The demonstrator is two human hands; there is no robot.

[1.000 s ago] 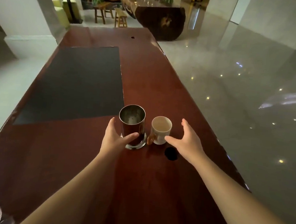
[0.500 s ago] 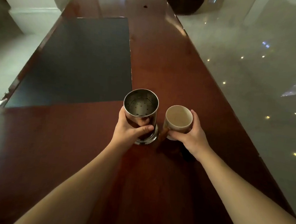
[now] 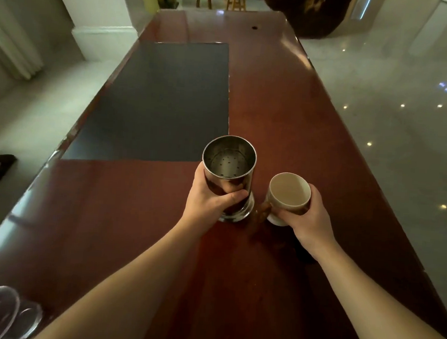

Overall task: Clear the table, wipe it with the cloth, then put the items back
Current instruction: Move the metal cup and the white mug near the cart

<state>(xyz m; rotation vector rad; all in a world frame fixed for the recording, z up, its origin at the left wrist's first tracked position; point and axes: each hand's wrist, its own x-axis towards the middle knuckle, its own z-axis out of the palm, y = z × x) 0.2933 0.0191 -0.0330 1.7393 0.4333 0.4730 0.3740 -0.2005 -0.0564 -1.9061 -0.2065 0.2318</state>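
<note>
Table (image 3: 274,114): one long top of glossy reddish-brown wood, rounded far corners, one small dark hole near the far end. One flat, matte dark grey rectangular mat (image 3: 163,104) lies on its left half. Two vessels stand side by side, near centre, just beside the mat's near right corner. One metal canister (image 3: 229,167), a tall shiny cylinder with a perforated bottom and flared foot; left hand (image 3: 210,197) grips its lower body, fingers curled round the far side, thumb across the near face. One cream ceramic mug (image 3: 289,192), round, with a brown handle pointing left toward the canister; right hand (image 3: 311,215) holds it, thumb and fingers wrapped round its side. Cannot tell whether either is lifted. Clear glass items (image 3: 3,315) at near left corner, count unclear.
</note>
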